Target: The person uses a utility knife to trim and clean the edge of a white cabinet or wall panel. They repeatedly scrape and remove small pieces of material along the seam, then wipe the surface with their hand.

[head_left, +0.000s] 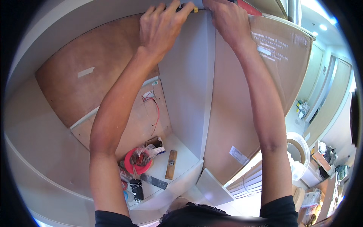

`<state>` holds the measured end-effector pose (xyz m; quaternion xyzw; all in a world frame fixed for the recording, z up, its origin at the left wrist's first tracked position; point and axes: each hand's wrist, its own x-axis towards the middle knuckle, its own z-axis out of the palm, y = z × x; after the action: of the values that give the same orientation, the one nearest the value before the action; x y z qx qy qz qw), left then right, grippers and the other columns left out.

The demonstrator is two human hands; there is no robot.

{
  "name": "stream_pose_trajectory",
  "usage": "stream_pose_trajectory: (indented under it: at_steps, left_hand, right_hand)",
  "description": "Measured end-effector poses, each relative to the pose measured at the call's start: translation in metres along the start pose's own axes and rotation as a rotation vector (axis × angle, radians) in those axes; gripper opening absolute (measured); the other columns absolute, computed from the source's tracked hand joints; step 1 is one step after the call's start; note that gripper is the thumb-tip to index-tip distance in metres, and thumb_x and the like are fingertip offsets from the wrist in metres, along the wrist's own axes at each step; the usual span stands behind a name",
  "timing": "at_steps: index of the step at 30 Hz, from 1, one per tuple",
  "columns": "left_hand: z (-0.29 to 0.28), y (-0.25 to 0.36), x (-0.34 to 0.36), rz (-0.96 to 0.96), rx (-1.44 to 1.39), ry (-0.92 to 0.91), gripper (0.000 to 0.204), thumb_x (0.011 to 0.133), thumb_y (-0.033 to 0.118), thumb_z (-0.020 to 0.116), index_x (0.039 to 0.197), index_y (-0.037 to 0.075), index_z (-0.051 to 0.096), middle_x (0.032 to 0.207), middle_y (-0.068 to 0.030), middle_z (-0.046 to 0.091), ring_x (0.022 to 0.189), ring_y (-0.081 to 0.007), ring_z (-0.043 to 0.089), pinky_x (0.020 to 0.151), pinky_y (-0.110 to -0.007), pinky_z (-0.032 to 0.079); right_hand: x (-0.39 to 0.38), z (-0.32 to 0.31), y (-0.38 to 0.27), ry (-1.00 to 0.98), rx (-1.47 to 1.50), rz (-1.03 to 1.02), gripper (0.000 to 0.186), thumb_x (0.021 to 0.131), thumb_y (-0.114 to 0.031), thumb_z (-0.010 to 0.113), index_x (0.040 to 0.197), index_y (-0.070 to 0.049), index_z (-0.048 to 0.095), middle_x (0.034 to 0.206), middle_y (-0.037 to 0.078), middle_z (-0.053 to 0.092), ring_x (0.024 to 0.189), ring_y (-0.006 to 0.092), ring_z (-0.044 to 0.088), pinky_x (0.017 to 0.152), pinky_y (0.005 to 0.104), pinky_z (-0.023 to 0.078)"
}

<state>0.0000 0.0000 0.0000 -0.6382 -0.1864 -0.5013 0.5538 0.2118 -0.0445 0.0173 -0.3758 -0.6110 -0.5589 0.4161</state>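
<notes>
Both my arms are raised to the top of a cabinet. My left hand (pixel 162 27) is closed round a slim black tool with a yellow end (pixel 196 9); its kind is not clear. Just right of it, my right hand (pixel 231 23) is closed at the top edge of a grey upright panel (pixel 191 64). Its fingertips run out of the picture, and a small dark thing beside them cannot be made out. A large brown cardboard sheet (pixel 234 98) covers the side right of the panel, below my right hand.
Brown back boards (pixel 109 56) line the cabinet, with red wires (pixel 157 113) hanging from a cut-out. On the lower shelf lie a red bowl (pixel 132 162), a small open box (pixel 160 143) and a wooden block (pixel 171 166). A white bucket (pixel 304 151) and clutter stand at right.
</notes>
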Motion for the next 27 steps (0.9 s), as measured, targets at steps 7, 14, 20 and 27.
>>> stream_pose_trajectory:
  at_steps: [7,14,20,27]
  left_hand:
    - [0.005,0.017,-0.044,-0.006,0.002,0.031,0.028,0.092,0.012,0.077,0.118,0.023,0.078,0.096,0.0047,0.07,0.081,-0.0192,0.071,0.068,-0.036,0.054]
    - [-0.011,0.048,-0.086,-0.008,0.006,-0.061,0.029,0.087,0.013,0.079,0.114,0.024,0.078,0.095,0.0067,0.068,0.078,-0.0162,0.068,0.068,-0.032,0.052]
    - [-0.026,0.078,-0.125,-0.002,0.038,-0.134,0.022,0.086,0.016,0.077,0.106,0.024,0.075,0.094,0.0065,0.067,0.078,-0.0131,0.067,0.067,-0.031,0.05]
    - [-0.05,0.127,-0.184,-0.058,-0.012,-0.266,0.02,0.087,0.018,0.076,0.106,0.023,0.076,0.095,0.0057,0.068,0.079,-0.0139,0.067,0.07,-0.03,0.051]
  right_hand:
    - [-0.044,-0.002,-0.017,0.082,0.016,-0.039,0.014,0.087,-0.005,0.07,0.098,-0.008,0.077,0.091,0.011,0.074,0.092,0.0335,0.075,0.097,0.0489,0.059]
    - [-0.108,0.009,-0.039,-0.023,-0.002,0.059,0.033,0.084,0.0,0.074,0.112,-0.017,0.081,0.098,0.005,0.077,0.106,0.034,0.076,0.097,0.0437,0.061]
    - [-0.158,0.01,-0.059,0.027,0.071,0.053,0.023,0.083,-0.001,0.073,0.101,-0.014,0.08,0.088,0.005,0.074,0.097,0.0316,0.077,0.097,0.0437,0.062]
    - [-0.236,0.004,-0.09,-0.084,0.146,0.06,0.017,0.082,-0.001,0.074,0.096,-0.009,0.078,0.086,0.005,0.07,0.084,0.0249,0.074,0.112,0.0475,0.058]
